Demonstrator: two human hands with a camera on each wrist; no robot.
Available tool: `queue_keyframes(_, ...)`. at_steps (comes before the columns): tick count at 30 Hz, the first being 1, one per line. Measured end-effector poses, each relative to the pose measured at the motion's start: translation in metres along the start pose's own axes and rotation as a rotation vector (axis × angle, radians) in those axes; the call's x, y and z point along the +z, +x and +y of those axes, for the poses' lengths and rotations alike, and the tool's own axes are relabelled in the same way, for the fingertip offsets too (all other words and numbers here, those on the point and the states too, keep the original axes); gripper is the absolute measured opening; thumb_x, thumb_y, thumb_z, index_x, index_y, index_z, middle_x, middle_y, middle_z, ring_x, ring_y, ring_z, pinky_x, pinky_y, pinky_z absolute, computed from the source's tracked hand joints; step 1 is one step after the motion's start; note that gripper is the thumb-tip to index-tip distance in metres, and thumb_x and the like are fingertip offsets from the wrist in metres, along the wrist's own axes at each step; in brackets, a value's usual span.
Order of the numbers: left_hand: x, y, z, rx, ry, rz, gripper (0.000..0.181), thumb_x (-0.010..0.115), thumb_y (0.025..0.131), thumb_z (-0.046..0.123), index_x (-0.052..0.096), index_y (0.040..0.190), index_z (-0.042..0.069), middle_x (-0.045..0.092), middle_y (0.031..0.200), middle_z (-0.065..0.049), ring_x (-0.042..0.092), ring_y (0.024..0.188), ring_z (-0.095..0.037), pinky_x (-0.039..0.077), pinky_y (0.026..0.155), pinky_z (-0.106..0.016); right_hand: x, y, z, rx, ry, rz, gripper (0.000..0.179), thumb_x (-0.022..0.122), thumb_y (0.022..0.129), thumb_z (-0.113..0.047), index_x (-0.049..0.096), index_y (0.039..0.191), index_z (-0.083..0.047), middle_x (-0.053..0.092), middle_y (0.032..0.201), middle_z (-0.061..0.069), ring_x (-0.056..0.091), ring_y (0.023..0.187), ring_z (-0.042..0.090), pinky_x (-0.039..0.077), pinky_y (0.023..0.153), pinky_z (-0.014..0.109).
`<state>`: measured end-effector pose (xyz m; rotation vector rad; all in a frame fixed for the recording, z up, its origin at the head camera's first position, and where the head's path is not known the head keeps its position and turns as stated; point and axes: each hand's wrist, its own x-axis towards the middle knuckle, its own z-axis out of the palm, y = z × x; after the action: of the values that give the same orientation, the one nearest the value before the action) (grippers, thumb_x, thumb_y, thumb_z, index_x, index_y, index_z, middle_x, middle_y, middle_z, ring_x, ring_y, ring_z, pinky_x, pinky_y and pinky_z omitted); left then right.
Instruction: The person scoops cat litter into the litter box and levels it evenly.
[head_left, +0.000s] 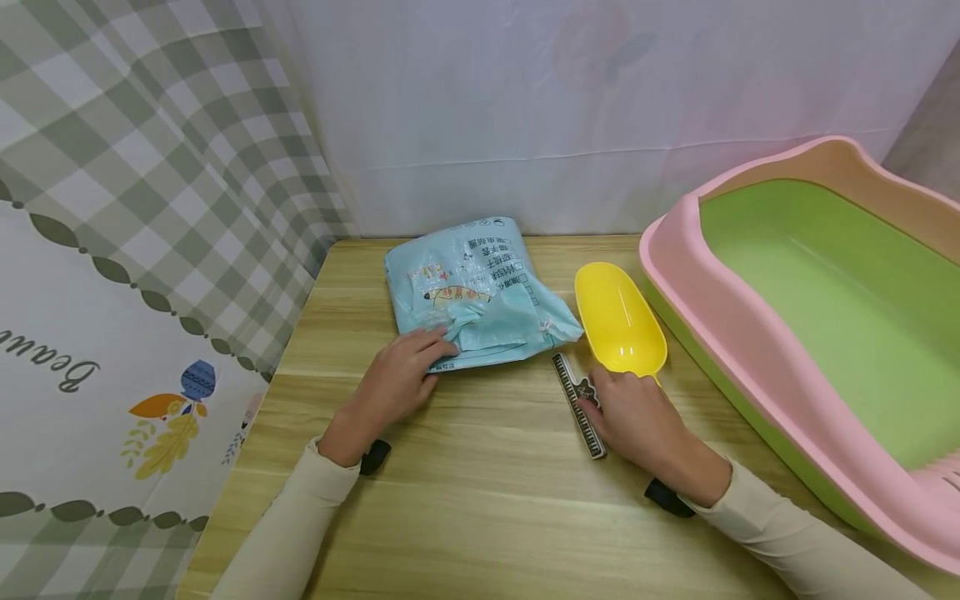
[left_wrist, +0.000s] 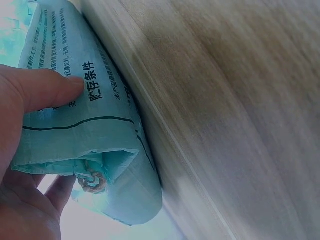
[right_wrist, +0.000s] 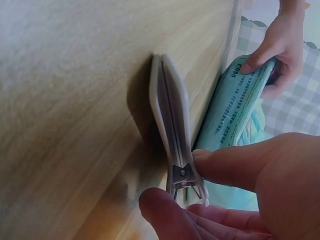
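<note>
Desk (head_left: 465,517) carries the bag (head_left: 487,258), likely fairly heavy, its soft, slick-looking skin apt to sag and slip; the left hand (head_left: 401,367) grips its near left edge between thumb and fingers, though its weight would be better borne from under the body. Clip (head_left: 573,397), on or just above the desk near the bag's right corner, looks light and stiff, best squeezed at its 2 handles by the metal hinge, where the right hand (head_left: 636,412) pinches it.

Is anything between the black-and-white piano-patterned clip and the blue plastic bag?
Nothing visible; only wooden tabletop shows between the clip and the bag. The yellow plastic scoop lies to the bag's right.
</note>
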<state>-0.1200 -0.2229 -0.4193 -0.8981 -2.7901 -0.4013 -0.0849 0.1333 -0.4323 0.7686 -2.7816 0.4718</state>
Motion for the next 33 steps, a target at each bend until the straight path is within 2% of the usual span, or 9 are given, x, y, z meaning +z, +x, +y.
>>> queue_keyframes(12,0.0005,0.0,0.0,-0.001,0.001,0.002,0.04,0.088,0.087,-0.006,0.08,0.123,0.009,0.069,0.144,-0.017,0.064,0.136,-0.038,0.052,0.111,-0.055,0.0017,-0.0003,0.0019,0.008,0.012,-0.007,0.03,0.09,0.088,-0.009,0.061,0.094,-0.001,0.048,0.066,0.004,0.049,0.052,0.022,0.047,0.046,0.041)
queue_keyframes(33,0.0004,0.0,0.0016,-0.012,0.003,0.005,0.039,0.086,0.088,-0.006,0.079,0.123,0.009,0.069,0.145,-0.017,0.064,0.136,-0.038,0.052,0.112,-0.056,0.0008,0.0016,0.0017,0.02,0.013,-0.033,0.029,0.089,0.089,-0.009,0.061,0.09,-0.002,0.047,0.062,0.004,0.048,0.049,0.02,0.045,0.044,0.04)
